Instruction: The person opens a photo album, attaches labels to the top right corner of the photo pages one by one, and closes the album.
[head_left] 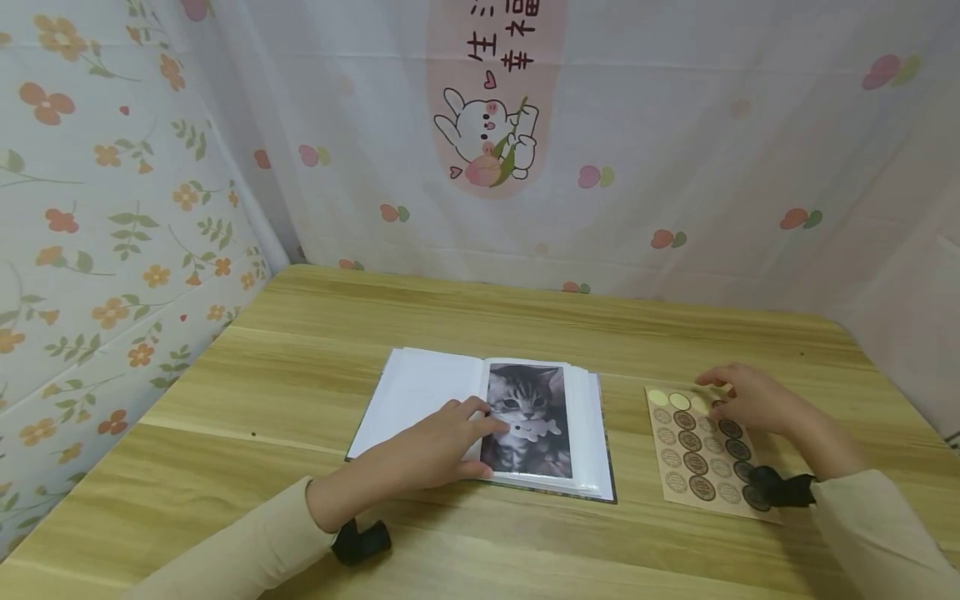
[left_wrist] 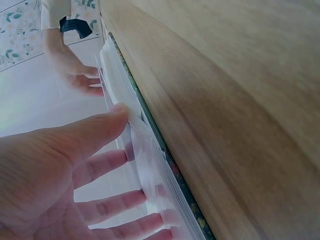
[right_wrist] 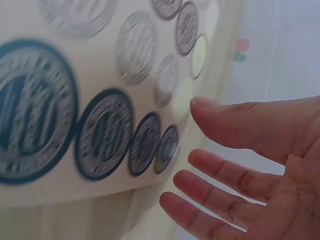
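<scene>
A photo album [head_left: 427,379] lies spread on the table, with a black-and-white kitten photo [head_left: 536,454] in a clear sleeve on its right page. Across the centre fold, my left hand [head_left: 431,446] rests with its fingers apart on the pages. In the left wrist view, the thumb touches the edges of the album's sleeves [left_wrist: 150,145]. To the right lies a brown sheet of round stickers [head_left: 708,454], several pale yellow spots along its far end. My right hand [head_left: 753,400] hovers at the sheet's far right corner, its fingers [right_wrist: 225,170] extended and thumb apart from them.
The wooden table [head_left: 300,367] carries both the album and the sheet. Behind it hangs a white curtain [head_left: 360,125] with a rabbit print, and a floral curtain [head_left: 112,208] closes the left side. Black wrist mounts [head_left: 360,542] sit under the sleeves.
</scene>
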